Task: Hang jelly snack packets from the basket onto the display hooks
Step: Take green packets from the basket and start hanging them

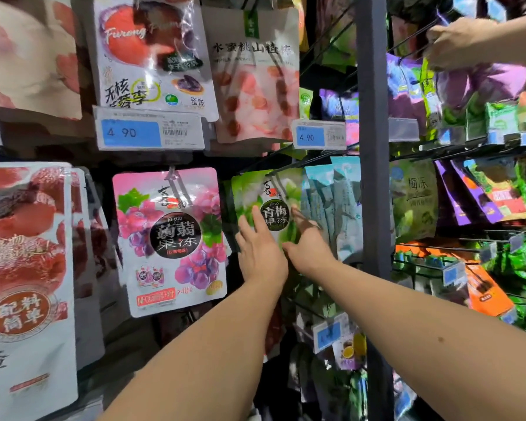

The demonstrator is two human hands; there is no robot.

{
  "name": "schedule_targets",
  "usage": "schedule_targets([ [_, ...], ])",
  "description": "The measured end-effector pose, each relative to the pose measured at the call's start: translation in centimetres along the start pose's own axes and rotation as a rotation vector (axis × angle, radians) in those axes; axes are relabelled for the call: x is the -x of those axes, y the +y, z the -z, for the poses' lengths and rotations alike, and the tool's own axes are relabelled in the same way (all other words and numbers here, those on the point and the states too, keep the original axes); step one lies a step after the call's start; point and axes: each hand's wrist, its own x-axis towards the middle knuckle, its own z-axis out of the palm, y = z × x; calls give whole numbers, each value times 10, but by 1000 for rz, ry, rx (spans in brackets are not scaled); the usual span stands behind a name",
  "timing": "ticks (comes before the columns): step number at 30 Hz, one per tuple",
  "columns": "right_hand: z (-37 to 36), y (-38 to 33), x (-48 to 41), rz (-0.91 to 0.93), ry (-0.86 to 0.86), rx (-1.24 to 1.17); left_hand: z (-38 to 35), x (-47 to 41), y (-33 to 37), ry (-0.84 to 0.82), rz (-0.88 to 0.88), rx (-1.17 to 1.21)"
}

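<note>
A green jelly packet (pixel 271 196) hangs on a metal display hook (pixel 275 177) in the middle of the rack. My left hand (pixel 260 250) lies flat on its lower left with straight fingers. My right hand (pixel 307 238) presses its lower right part, fingers straight. Left of it a pink grape jelly packet (pixel 170 238) hangs on its own hook. The basket is out of view.
Blue packets (pixel 331 202) hang right of the green one, beside a grey upright post (pixel 374 177). Price tags (pixel 149 132) sit above. Another person's hand (pixel 456 44) reaches into the top right rack. Big red packets (pixel 25 268) fill the left.
</note>
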Motion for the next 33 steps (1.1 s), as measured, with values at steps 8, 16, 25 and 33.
schedule_targets([
  [8,-17,12,-13,31,-7,47,-10,-17,-5,-1,57,-51],
  [16,6,4,16,6,-88,65,1,7,1,75,-4,-48],
  [25,59,-16,101,20,-74,76,38,79,13,-82,-62,258],
  [33,101,9,210,-148,-10,160,52,180,24,-401,9,558],
])
